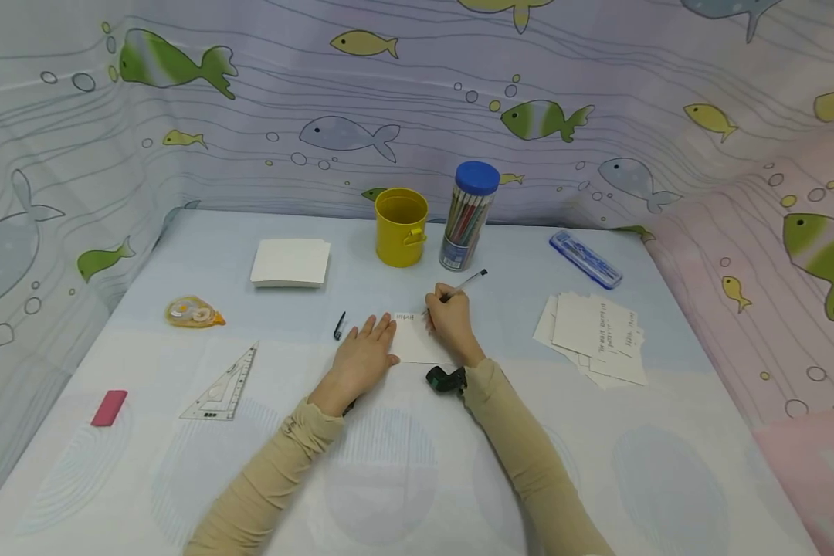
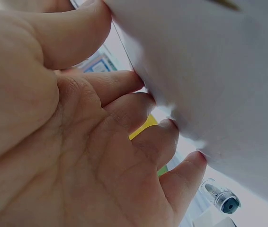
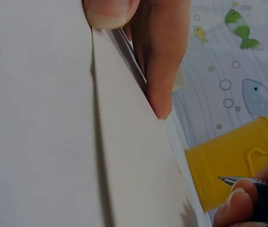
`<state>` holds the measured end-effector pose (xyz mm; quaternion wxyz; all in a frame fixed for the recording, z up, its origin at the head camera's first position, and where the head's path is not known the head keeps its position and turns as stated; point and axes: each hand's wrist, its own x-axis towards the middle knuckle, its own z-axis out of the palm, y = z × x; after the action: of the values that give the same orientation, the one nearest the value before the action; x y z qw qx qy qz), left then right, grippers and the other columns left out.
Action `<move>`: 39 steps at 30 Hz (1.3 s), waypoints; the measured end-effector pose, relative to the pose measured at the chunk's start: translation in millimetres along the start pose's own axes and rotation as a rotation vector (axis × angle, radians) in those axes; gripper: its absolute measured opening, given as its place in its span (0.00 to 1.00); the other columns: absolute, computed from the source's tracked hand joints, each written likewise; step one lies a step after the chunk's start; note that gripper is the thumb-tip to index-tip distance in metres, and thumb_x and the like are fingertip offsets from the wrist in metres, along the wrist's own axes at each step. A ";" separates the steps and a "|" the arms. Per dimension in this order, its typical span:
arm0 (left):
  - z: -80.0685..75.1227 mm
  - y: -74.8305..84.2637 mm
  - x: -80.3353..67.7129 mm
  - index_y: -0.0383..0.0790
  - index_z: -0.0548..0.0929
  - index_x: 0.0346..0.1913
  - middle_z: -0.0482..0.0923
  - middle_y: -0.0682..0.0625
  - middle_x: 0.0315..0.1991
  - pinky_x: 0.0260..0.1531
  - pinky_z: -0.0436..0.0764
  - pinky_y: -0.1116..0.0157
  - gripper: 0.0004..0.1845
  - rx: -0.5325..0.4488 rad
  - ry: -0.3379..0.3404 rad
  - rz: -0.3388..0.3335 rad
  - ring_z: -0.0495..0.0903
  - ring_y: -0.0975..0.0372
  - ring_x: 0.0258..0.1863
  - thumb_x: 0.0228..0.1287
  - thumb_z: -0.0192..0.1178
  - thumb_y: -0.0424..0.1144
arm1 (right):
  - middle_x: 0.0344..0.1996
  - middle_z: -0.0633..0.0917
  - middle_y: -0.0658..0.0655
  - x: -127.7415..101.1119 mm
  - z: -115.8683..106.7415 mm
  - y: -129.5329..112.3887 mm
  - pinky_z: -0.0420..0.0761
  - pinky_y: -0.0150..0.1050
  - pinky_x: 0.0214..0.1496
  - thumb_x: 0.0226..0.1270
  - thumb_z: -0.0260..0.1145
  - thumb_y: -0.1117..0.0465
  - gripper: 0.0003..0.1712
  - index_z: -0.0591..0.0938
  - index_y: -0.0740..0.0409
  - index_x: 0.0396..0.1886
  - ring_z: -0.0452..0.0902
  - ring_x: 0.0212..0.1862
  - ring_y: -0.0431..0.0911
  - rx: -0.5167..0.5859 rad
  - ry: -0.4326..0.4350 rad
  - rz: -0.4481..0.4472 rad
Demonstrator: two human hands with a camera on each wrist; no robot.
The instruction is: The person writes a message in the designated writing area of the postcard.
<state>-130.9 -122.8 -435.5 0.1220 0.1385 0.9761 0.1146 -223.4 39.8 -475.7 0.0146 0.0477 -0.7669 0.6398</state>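
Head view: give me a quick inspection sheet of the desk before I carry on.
Surface: pale blue table, flat, fish-print cloth.
Job's things: white card with one line of writing at its top; pen; pen cap lying beside the card.
Clutter: blank card stack, written cards, yellow cup, pencil tube, blue case, set square, correction tape, pink eraser.
Grippers: left hand flat, pressing the card; right hand grips the pen, tip at the card.
Cables: nothing seen.
Surroundings: fish-print curtain behind and at the sides.
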 end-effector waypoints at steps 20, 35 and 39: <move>1.5 -0.2 -1.1 0.33 0.61 0.73 0.55 0.40 0.76 0.71 0.60 0.43 0.34 0.025 0.010 0.004 0.54 0.45 0.75 0.71 0.53 0.48 | 0.03 0.68 0.45 -6.6 17.9 -1.6 0.55 0.27 0.11 0.63 0.54 0.68 0.21 0.62 0.52 0.11 0.62 0.07 0.35 -0.255 -0.130 -0.117; 1.5 -1.0 -1.8 0.32 0.60 0.73 0.55 0.39 0.75 0.71 0.59 0.43 0.34 0.014 0.015 0.012 0.54 0.44 0.75 0.71 0.53 0.48 | 0.04 0.68 0.47 -6.1 18.0 1.2 0.57 0.28 0.10 0.62 0.54 0.68 0.21 0.62 0.53 0.11 0.62 0.07 0.35 -0.257 -0.104 -0.105; 1.2 -0.8 -1.9 0.32 0.61 0.73 0.55 0.39 0.75 0.70 0.60 0.43 0.34 0.010 0.014 0.012 0.54 0.44 0.75 0.71 0.54 0.48 | 0.03 0.68 0.46 -5.5 18.1 2.9 0.57 0.28 0.10 0.63 0.54 0.68 0.22 0.63 0.52 0.11 0.62 0.07 0.36 -0.280 -0.112 -0.107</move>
<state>-129.0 -123.9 -436.4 0.1137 0.1443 0.9767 0.1113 -217.5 22.9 -482.3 0.0124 0.1217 -0.8445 0.5214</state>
